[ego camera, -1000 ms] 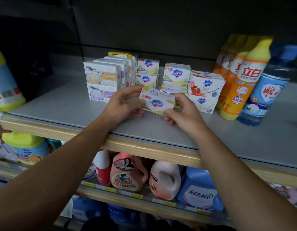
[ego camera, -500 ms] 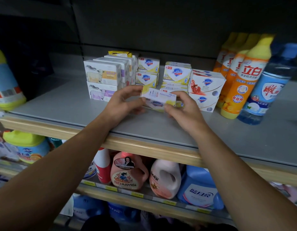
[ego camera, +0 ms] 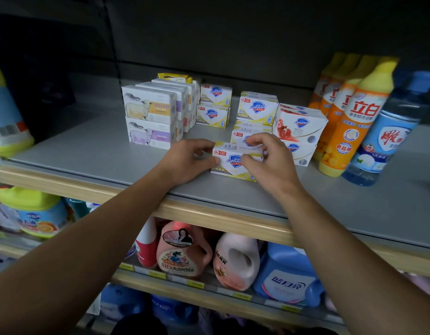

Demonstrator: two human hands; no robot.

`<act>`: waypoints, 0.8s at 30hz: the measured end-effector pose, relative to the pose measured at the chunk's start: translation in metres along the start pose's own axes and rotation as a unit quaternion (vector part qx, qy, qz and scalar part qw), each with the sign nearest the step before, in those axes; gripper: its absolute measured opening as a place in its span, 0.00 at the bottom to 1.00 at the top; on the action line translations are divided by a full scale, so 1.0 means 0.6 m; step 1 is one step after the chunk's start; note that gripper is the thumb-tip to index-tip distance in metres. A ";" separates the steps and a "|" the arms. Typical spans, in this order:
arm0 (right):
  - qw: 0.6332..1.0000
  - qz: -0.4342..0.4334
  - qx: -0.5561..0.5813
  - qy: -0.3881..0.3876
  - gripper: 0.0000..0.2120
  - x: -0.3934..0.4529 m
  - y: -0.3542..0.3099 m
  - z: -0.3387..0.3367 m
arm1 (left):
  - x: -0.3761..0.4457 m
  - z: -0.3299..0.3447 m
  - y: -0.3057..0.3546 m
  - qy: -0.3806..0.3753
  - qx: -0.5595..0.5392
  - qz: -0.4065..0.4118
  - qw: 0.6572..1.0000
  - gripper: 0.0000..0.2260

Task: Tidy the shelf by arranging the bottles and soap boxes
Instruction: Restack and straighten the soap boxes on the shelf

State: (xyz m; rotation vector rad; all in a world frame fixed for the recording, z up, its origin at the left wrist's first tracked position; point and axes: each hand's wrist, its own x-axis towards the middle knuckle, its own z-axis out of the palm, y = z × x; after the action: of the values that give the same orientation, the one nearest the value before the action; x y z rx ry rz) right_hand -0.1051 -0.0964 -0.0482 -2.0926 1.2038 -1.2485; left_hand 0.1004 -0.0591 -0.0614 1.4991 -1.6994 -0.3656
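Since a moment ago the soap box (ego camera: 235,163) has come down from mid-air to stand on the shelf (ego camera: 88,151). The left hand (ego camera: 187,162) and right hand (ego camera: 269,163) pinch its ends, fingers curled. Stacked soap boxes (ego camera: 257,110) stand just behind; orange bottles (ego camera: 354,117) are at right.

Single head-worn wide-angle view, aimed forward and down at a grey shelf (ego camera: 88,155) seen from close range. Both forearms are framed from the bottom corners. A lower shelf (ego camera: 209,290) is caught beneath; strong edge distortion is seen.
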 end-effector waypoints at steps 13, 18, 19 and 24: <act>0.949 -0.091 -0.262 -0.148 0.19 0.070 -0.065 -0.049 | -0.004 0.001 0.000 -0.039 0.121 0.001 0.992 0.22; 0.948 -0.145 -0.278 -0.048 0.20 0.123 -0.090 -0.078 | -0.001 0.021 0.005 -0.111 0.251 0.015 0.962 0.29; 0.944 -0.157 -0.287 -0.032 0.20 0.134 -0.092 -0.080 | -0.001 0.023 0.004 -0.112 0.271 0.015 0.956 0.29; 0.939 -0.159 -0.305 0.009 0.21 0.198 -0.084 -0.081 | 0.002 0.026 -0.001 -0.109 0.283 0.021 0.953 0.29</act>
State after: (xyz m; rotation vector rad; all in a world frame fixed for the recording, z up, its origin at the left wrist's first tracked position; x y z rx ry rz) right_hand -0.0973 -0.1656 0.0705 -2.8218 1.4381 -1.1128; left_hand 0.0893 -0.0647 -0.0710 1.8746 -2.1276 -0.0110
